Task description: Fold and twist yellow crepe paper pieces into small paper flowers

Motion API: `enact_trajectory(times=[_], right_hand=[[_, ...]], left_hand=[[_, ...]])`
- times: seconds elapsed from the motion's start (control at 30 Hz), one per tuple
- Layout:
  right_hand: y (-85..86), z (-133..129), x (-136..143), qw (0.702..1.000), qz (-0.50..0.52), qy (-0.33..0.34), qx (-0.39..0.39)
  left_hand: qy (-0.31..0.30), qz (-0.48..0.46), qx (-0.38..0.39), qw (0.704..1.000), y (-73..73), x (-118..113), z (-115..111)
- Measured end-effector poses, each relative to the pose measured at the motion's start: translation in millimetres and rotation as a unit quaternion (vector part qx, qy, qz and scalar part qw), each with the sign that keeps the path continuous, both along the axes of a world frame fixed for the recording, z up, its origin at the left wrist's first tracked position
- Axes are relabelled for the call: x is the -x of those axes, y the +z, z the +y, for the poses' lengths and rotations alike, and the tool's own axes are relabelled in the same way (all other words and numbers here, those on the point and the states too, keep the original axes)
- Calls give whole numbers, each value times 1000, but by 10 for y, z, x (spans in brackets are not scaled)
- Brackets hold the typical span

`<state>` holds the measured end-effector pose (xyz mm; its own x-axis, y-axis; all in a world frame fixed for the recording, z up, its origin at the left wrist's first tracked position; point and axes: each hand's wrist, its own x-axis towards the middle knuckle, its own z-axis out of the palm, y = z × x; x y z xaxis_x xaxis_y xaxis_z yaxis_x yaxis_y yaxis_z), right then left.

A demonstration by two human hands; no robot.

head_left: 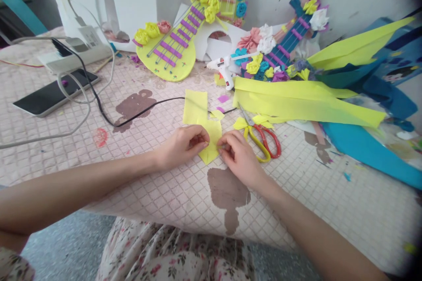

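I count three flower-trimmed foam guitars point(171, 50) at twelve o'clock, one white glue gun point(224, 68), one pair of red-and-yellow-handled scissors point(263, 138) at two, one black tablet point(54, 92) at ten.

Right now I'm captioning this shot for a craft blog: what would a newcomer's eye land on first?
First, the left hand and right hand pinching a yellow paper piece at the centre of the quilted pink table cover. Next, the yellow paper guitar trimmed with paper flowers, propped behind at the wall. Then the red-and-yellow scissors just right of the hands, below long yellow paper strips.
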<state>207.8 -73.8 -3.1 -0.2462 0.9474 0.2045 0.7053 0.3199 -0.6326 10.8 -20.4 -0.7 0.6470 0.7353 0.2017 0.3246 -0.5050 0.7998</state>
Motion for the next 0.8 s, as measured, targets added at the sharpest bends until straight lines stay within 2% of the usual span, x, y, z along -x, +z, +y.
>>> enact_trajectory(times=[0.23,0.37,0.53,0.8], right_hand=[[-4,-7,-21,999,11,21,29],[3,-8,-4,999,11,26,41],[-3,5,30,999,12,20,30],[-27,-5,63,1000,-15,15,14]], left_hand=[[-70,40,-47,996,-7,60,41],[-86,48,-54,994,-14,98,70],[-88,42,-30,995,6,82,58],[-73,44,-50,995,-13,62,36]])
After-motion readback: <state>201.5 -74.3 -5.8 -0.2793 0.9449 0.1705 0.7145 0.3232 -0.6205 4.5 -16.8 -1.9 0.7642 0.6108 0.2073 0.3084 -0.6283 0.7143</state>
